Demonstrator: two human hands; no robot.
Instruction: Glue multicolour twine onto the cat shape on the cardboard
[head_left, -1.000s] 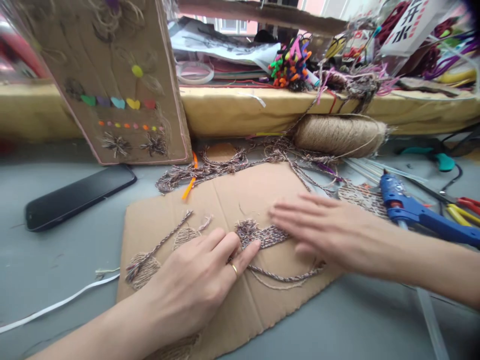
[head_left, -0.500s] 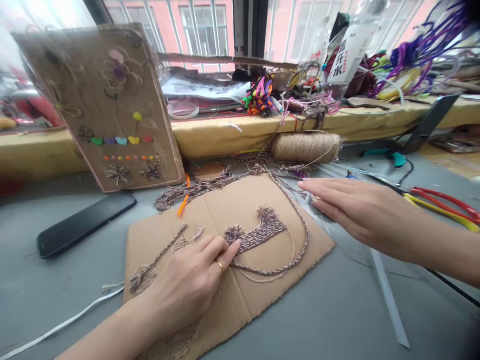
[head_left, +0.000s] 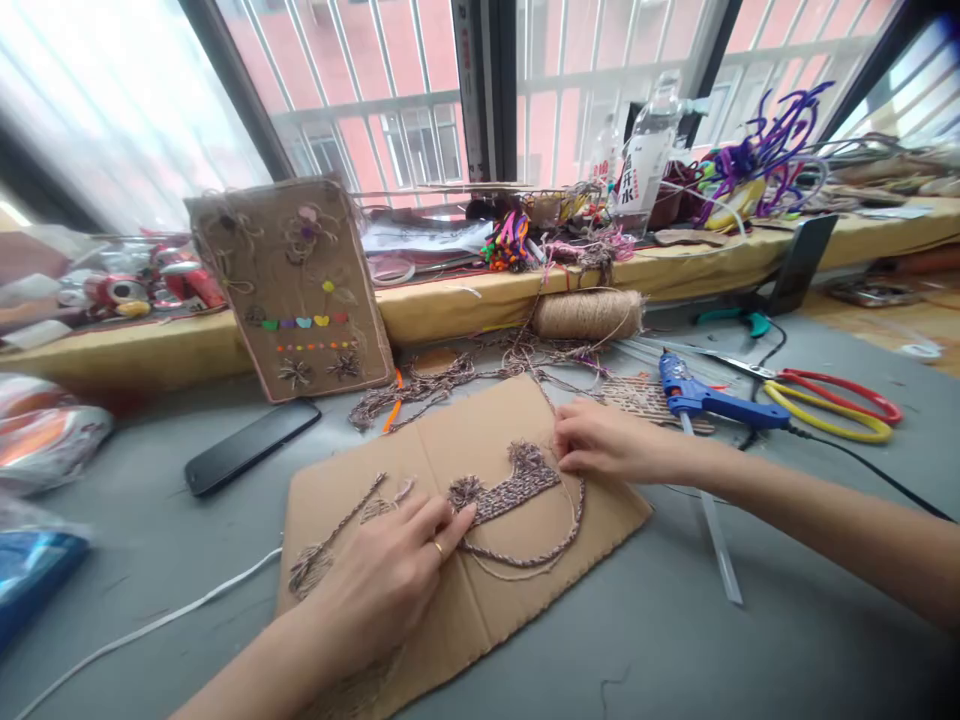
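A flat cardboard sheet lies on the grey table. A woven twine strip with frayed ends is on it, and a twisted multicolour cord loops around the strip's lower side. My left hand, a ring on one finger, rests palm down on the cardboard with its fingertips pressing the strip's left end. My right hand sits at the strip's right end, its fingers curled and pinching the cord where it bends by the fringe.
A decorated cardboard panel leans on the window ledge, with a black phone in front of it. A jute spool, blue glue gun and red-and-yellow scissors lie right of the sheet. A white strap trails left.
My right hand lifted off the strip, swung out to the right, then came back and closed on the cord by the fringe. The view tilted up and back. My left hand stayed put.
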